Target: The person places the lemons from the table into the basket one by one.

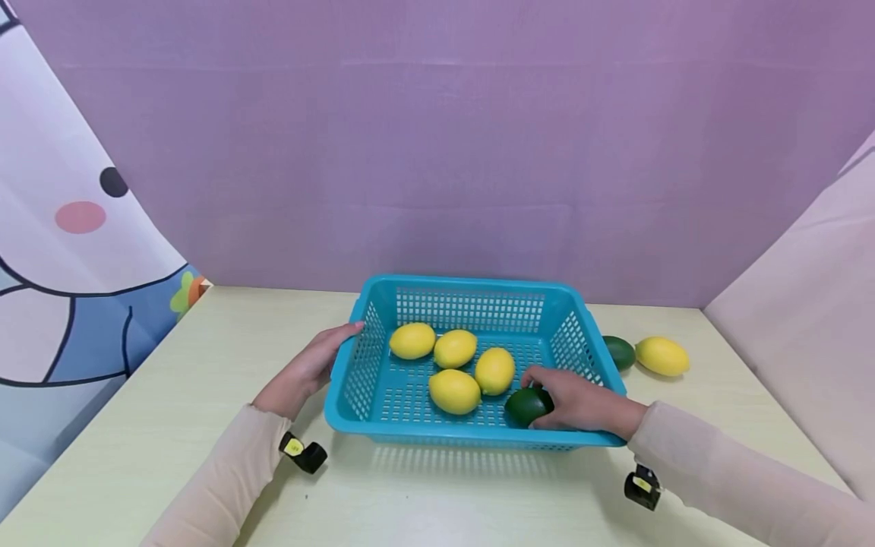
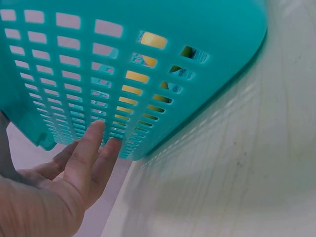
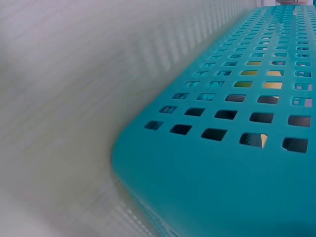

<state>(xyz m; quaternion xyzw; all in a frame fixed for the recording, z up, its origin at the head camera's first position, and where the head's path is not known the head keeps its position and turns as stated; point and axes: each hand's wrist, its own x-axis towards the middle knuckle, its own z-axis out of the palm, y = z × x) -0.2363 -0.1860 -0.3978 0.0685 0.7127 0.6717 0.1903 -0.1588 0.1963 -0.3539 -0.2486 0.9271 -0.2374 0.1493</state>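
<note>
A blue plastic basket with perforated walls stands on the table and holds several yellow lemons. At its left end, my left hand grips the rim, thumb over the edge. In the left wrist view the fingers of that hand lie against the outside of the perforated wall. My right hand reaches over the front right corner and holds a dark green avocado low inside the basket, fingers and thumb round it. The right wrist view shows the basket's outer wall; the right hand is hidden there.
Beyond the basket's right end, another dark green avocado and a lemon lie side by side on the table. A purple cloth backdrop rises behind the table, with a white panel at the right.
</note>
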